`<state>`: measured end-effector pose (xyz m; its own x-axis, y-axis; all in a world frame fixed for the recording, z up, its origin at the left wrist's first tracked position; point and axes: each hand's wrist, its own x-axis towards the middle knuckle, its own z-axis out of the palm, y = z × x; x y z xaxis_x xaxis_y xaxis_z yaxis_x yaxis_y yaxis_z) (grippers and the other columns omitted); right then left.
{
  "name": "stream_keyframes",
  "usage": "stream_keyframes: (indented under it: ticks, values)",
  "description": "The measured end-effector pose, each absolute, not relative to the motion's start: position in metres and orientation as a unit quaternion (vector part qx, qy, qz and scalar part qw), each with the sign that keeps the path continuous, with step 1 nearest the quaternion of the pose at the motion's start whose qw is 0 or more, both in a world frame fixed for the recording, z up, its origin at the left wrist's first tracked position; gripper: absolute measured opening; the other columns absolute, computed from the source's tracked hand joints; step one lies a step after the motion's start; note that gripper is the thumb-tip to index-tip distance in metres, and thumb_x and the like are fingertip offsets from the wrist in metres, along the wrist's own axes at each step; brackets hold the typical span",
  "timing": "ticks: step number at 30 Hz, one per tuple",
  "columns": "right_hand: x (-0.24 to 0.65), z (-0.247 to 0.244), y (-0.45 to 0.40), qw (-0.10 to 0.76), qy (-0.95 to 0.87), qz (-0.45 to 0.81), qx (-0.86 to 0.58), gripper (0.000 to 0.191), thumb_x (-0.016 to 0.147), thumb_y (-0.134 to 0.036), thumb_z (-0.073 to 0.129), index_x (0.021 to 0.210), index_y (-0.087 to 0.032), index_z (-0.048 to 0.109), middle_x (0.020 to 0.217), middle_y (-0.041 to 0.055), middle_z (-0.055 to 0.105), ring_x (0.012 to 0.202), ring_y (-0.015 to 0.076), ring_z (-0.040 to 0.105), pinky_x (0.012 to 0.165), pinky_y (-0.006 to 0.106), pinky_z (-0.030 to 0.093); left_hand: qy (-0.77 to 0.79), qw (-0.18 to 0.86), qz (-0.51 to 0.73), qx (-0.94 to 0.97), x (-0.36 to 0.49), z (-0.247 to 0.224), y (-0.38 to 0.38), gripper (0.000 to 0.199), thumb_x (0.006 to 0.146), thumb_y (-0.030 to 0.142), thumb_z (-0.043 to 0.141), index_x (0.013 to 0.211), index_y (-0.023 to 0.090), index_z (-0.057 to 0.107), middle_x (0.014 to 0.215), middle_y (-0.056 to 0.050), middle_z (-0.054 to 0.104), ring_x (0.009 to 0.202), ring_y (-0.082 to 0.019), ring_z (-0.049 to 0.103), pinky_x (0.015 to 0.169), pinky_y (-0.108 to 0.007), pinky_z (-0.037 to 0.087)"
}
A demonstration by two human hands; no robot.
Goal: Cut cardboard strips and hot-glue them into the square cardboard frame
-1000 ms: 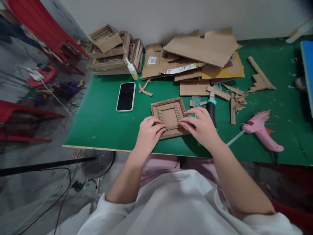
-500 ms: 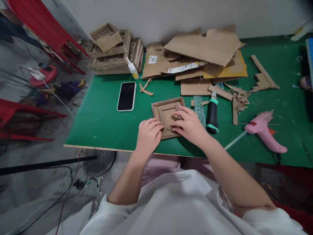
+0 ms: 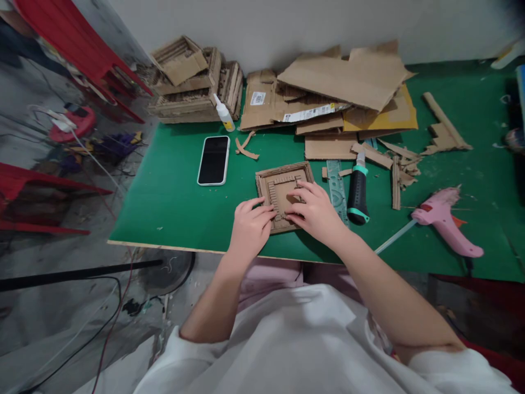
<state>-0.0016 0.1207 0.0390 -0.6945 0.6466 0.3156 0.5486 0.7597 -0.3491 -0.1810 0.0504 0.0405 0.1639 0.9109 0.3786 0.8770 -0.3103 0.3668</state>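
A small square cardboard tray lies flat on the green tabletop, close to the front edge. Ridged corrugated strips line the inside of its raised rim. My left hand grips the lower left side, its fingertips reaching over the rim onto the inner strip. From the right, my right hand holds the tray, with bent fingers and thumb over the right strip and tips inside. That hand hides most of the right rim. Whether a loose piece sits under the right fingertips, I cannot make out.
To the right lie a green ruler, a utility knife and a pink glue gun. A phone and glue bottle are left. Stacked cardboard frames, cardboard sheets and scraps lie farther back.
My right fingers have drawn slightly down and inward over the tray's right side. The left hand stays nearly where it was, and the view has shifted a little.
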Motion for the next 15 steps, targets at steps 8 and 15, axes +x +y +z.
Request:
stream_keyframes:
  ticks: [8, 15]
  values:
    - [0.019, 0.050, 0.129, 0.290, -0.878, 0.144, -0.353, 0.019, 0.081, -0.031, 0.053, 0.092, -0.024, 0.066, 0.106, 0.0059, 0.060, 0.115, 0.0230, 0.043, 0.097, 0.045, 0.038, 0.589, 0.030, 0.272, 0.761, -0.173, 0.048, 0.048, 0.023, 0.079, 0.012, 0.049, 0.091, 0.020, 0.066, 0.098, -0.002, 0.068, 0.106, -0.022, 0.052, 0.093, -0.044, 0.038]
    - [0.030, 0.045, 0.123, 0.261, -0.892, 0.123, -0.347, 0.019, 0.082, -0.026, 0.050, 0.089, -0.025, 0.067, 0.107, 0.0051, 0.059, 0.117, 0.0243, 0.042, 0.095, 0.045, 0.039, 0.570, 0.038, 0.269, 0.776, -0.153, 0.056, 0.040, 0.020, 0.080, 0.020, 0.051, 0.095, 0.020, 0.064, 0.098, -0.004, 0.066, 0.109, -0.022, 0.050, 0.095, -0.044, 0.035]
